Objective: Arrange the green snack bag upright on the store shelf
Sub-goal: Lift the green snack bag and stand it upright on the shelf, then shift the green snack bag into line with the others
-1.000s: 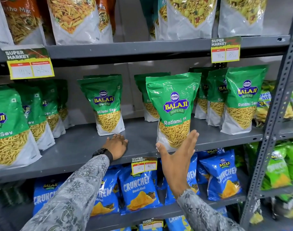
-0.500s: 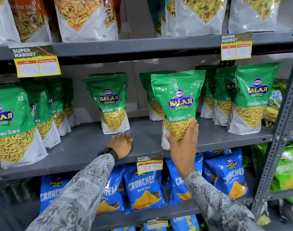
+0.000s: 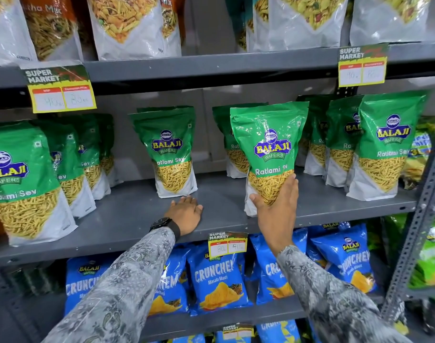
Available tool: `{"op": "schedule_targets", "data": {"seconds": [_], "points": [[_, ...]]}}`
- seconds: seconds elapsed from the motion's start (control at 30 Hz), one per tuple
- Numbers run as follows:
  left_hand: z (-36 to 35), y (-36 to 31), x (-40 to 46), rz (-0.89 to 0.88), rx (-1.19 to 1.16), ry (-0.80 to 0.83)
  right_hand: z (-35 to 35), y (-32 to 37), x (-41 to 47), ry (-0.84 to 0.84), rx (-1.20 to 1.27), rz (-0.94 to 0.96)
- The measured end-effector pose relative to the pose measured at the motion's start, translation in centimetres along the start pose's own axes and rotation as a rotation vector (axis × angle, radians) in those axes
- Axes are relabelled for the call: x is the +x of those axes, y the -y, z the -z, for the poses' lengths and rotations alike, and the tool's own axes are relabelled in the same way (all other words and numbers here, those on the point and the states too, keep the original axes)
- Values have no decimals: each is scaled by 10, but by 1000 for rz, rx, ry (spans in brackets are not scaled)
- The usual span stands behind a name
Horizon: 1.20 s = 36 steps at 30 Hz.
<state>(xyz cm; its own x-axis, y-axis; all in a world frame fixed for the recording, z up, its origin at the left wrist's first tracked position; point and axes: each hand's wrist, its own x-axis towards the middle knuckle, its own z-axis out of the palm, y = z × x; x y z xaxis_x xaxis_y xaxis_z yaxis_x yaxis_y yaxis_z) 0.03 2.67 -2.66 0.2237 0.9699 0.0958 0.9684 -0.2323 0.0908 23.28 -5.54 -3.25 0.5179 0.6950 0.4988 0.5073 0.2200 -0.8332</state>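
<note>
Green snack bag (image 3: pixel 269 144) stands upright at the middle shelf (image 3: pixel 127 219) front edge. Right hand (image 3: pixel 275 209) fingers grasping its lower front. Left hand (image 3: pixel 185 215) rests flat, fingers released, on the shelf.

I see green snack bag (image 3: pixel 269 154): glossy crinkled plastic film | shelf (image 3: pixel 127 219) beneath it: matt grey painted metal | price tag (image 3: pixel 227 243) on shelf's front edge: paper | my sleeve (image 3: pixel 127 288): patterned cloth
</note>
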Motion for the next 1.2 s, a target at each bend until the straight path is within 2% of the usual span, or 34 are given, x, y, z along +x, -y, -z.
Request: {"op": "schedule_targets", "data": {"seconds": [0.37, 0.53, 0.6, 0.73, 0.97, 1.2], "points": [[0, 1, -1, 15, -41, 0, -1, -1, 0, -14, -9, 9], [6, 8, -15, 69, -254, -194, 4, 7, -4, -32, -36, -2], [9, 24, -23, 91, -239, -222, 4, 13, -10, -57, -77, 46], [16, 75, -35, 135, -120, -164, -10, 38, -23, -40, -84, 177], [25, 151, -36, 192, -59, -80, -94, 94, -59, -43, -138, 332], [23, 185, -25, 113, -123, -39, -221, 126, -57, 156, -57, 187]]}}
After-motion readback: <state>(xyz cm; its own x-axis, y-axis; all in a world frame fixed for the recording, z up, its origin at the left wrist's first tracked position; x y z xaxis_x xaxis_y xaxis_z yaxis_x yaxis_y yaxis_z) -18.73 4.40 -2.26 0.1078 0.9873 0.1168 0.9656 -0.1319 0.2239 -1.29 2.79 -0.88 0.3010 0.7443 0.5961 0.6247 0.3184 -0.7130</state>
